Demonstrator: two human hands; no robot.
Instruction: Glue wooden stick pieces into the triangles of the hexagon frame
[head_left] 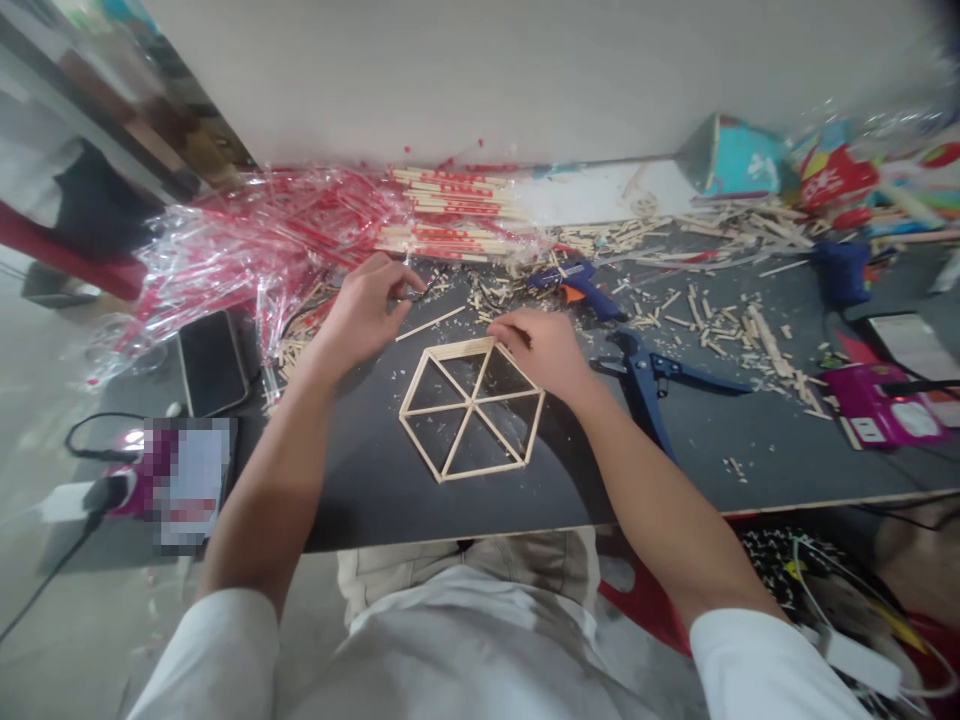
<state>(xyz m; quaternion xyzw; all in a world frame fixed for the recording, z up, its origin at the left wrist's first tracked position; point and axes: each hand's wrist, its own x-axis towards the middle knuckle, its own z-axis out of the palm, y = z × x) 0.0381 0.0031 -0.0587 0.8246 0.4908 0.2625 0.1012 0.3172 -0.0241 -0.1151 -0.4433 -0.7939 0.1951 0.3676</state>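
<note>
A six-sided frame of pale wooden sticks (471, 404), with spokes meeting in its middle, lies flat on the dark tabletop (367, 500). At its upper right corner, my right hand (544, 350) has its fingers closed together by the top edge; what they may hold is too small to make out. My left hand (373, 305) is above and left of the frame, fingers apart and curved, holding nothing visible. A loose stick (430, 323) rests between the hands, just beyond the frame.
Behind lie plastic wrappers (262, 225) and bundled sticks (457, 200). A blue glue gun (581, 285) and blue cutter (649, 380) are right of my right hand, near many stick scraps (765, 345). Phones (213, 362) and a power strip lie left.
</note>
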